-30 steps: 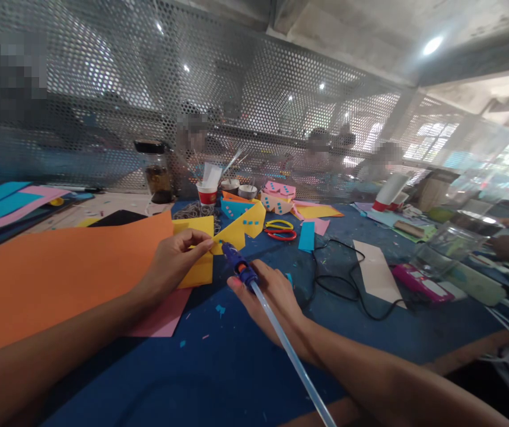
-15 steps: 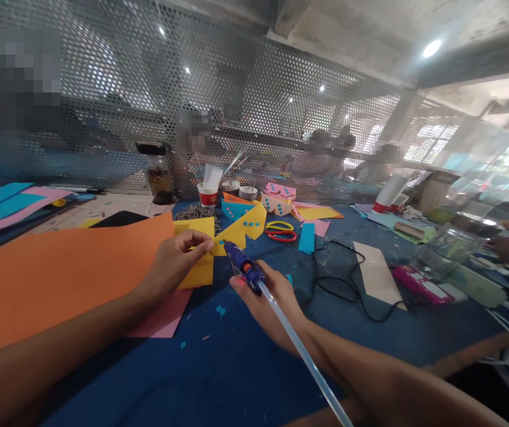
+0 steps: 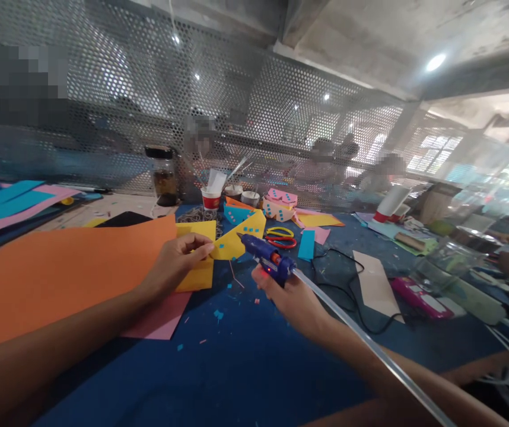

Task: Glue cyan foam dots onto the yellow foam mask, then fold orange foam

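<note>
Here, the left hand (image 3: 187, 252) pinches one end of a yellow paper cutout (image 3: 253, 223), which extends ahead of both hands. The right hand (image 3: 290, 293) grips a glue gun (image 3: 263, 254) angled toward it, and a blue strip (image 3: 307, 245) lies beyond on the surface (image 3: 236, 373).

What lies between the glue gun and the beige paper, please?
In the head view, a looped black cord lies between the glue gun and the beige paper, with a blue paper strip farther back.
</note>
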Demonstrator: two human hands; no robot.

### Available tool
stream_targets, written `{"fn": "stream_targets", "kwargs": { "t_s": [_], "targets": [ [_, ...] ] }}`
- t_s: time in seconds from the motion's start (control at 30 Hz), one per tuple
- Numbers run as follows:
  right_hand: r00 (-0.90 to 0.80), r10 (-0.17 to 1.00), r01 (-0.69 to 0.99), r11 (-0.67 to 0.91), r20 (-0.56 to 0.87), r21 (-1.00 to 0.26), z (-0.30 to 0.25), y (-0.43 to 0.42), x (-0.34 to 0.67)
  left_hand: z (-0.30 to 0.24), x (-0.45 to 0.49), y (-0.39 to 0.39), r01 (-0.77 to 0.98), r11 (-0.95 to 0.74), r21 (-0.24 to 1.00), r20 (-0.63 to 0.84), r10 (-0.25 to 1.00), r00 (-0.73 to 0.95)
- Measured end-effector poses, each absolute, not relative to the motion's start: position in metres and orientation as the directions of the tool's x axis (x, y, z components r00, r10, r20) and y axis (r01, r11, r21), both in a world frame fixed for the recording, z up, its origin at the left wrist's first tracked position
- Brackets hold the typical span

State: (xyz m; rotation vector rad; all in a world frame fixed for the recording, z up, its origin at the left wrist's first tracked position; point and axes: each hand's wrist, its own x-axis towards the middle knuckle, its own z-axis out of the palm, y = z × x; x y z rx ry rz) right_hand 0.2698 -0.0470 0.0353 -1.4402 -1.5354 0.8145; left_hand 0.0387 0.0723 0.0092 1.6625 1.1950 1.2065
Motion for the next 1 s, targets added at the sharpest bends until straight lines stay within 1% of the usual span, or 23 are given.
{"fn": "stream_targets", "kwargs": {
  "t_s": [0.17, 0.27, 0.33, 0.4, 0.5, 0.57, 0.6, 0.73, 0.8, 0.87, 1.0],
  "targets": [
    [-0.036, 0.971, 0.506, 0.222, 0.236, -0.833, 0.035, -0.044, 0.29, 0.007, 0.034, 0.078, 0.306, -0.32, 0.897, 0.288, 0.946, 0.148],
    [-0.097, 0.969, 0.496, 0.245, 0.227, -0.833, 0.022, -0.042, 0.296, 0.006, 0.032, 0.079, 0.295, -0.308, 0.905, 0.272, 0.949, 0.158],
    [-0.156, 0.965, 0.523, 0.261, 0.21, -0.811, 0.012, -0.04, 0.298, 0.005, 0.031, 0.078, 0.281, -0.296, 0.913, 0.257, 0.952, 0.166],
    [-0.232, 0.947, 0.608, 0.32, 0.222, -0.727, 0.006, -0.04, 0.299, 0.005, 0.032, 0.078, 0.275, -0.297, 0.914, 0.256, 0.95, 0.176],
    [-0.328, 0.9, 0.703, 0.435, 0.287, -0.562, 0.003, -0.041, 0.299, 0.004, 0.032, 0.079, 0.276, -0.299, 0.913, 0.253, 0.948, 0.191],
    [-0.34, 0.889, 0.715, 0.456, 0.306, -0.53, 0.003, -0.042, 0.3, 0.003, 0.032, 0.08, 0.27, -0.291, 0.918, 0.245, 0.95, 0.193],
    [-0.328, 0.896, 0.711, 0.442, 0.298, -0.546, 0.003, -0.042, 0.3, 0.003, 0.032, 0.08, 0.264, -0.288, 0.921, 0.242, 0.951, 0.193],
    [-0.226, 0.945, 0.661, 0.326, 0.235, -0.675, 0.004, -0.044, 0.298, 0.004, 0.032, 0.077, 0.251, -0.295, 0.922, 0.247, 0.947, 0.206],
    [-0.187, 0.955, 0.63, 0.295, 0.228, -0.718, 0.006, -0.045, 0.297, 0.005, 0.032, 0.075, 0.251, -0.294, 0.922, 0.246, 0.947, 0.206],
    [-0.179, 0.956, 0.6, 0.294, 0.233, -0.744, 0.008, -0.046, 0.295, 0.007, 0.032, 0.073, 0.25, -0.285, 0.925, 0.236, 0.949, 0.208],
    [-0.218, 0.95, 0.564, 0.311, 0.225, -0.765, 0.009, -0.046, 0.296, 0.008, 0.034, 0.071, 0.25, -0.277, 0.928, 0.225, 0.95, 0.218]
  ]
}}
